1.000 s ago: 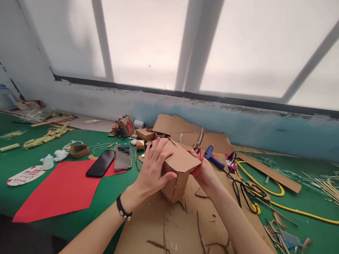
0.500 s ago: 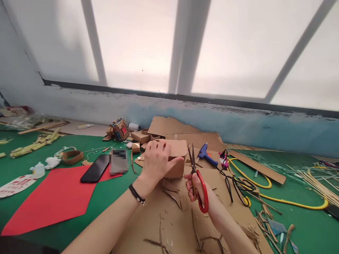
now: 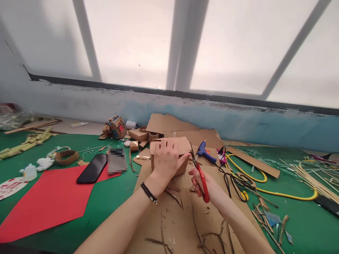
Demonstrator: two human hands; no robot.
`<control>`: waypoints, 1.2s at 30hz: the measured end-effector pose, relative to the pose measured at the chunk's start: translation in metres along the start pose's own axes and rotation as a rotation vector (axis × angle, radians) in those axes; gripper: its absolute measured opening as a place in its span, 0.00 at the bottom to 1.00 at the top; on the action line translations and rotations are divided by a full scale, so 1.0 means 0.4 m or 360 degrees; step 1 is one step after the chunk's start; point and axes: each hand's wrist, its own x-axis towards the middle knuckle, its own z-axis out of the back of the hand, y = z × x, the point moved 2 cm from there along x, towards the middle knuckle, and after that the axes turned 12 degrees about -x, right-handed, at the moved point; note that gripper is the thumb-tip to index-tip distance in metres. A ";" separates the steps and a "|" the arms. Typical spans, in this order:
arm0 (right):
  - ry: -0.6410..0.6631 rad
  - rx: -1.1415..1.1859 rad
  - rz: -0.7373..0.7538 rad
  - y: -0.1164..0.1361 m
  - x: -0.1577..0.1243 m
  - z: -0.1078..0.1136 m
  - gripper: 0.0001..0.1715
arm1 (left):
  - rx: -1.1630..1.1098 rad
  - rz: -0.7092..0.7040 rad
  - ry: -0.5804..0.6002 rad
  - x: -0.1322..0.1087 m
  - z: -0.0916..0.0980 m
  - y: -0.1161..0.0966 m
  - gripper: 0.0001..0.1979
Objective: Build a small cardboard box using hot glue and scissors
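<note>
My left hand (image 3: 166, 159) lies over the top of a small brown cardboard box (image 3: 179, 145), fingers pressed down on it and thumb against its right side. The box stands on a large scored cardboard sheet (image 3: 180, 218). My right hand (image 3: 204, 183) grips red-handled scissors (image 3: 200, 174); their blades point up and left, and the tips sit at the box's right edge near my left thumb.
A blue glue gun (image 3: 205, 151) with black and yellow cords (image 3: 254, 178) lies right of the box. A red paper sheet (image 3: 50, 197), a black phone (image 3: 92, 168), cardboard scraps (image 3: 169, 125) and thin wooden sticks (image 3: 315, 180) lie on the green table (image 3: 106, 197).
The box went from tilted and lifted to standing flat under my left hand. My right hand came away with the scissors, then brought the blades back to the box's right edge.
</note>
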 end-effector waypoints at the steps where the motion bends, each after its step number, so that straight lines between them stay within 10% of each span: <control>1: -0.0006 -0.0015 0.0001 0.011 -0.001 0.002 0.47 | -0.0006 0.0005 0.0007 -0.001 -0.001 0.000 0.29; 24: -0.0122 -0.0348 -0.0071 0.070 -0.016 0.040 0.45 | -0.0016 -0.0003 -0.0006 -0.026 -0.006 -0.012 0.25; 36: -0.0033 -0.0423 -0.0145 0.125 -0.020 0.092 0.43 | -0.0348 -0.0128 0.0417 0.047 0.027 0.058 0.33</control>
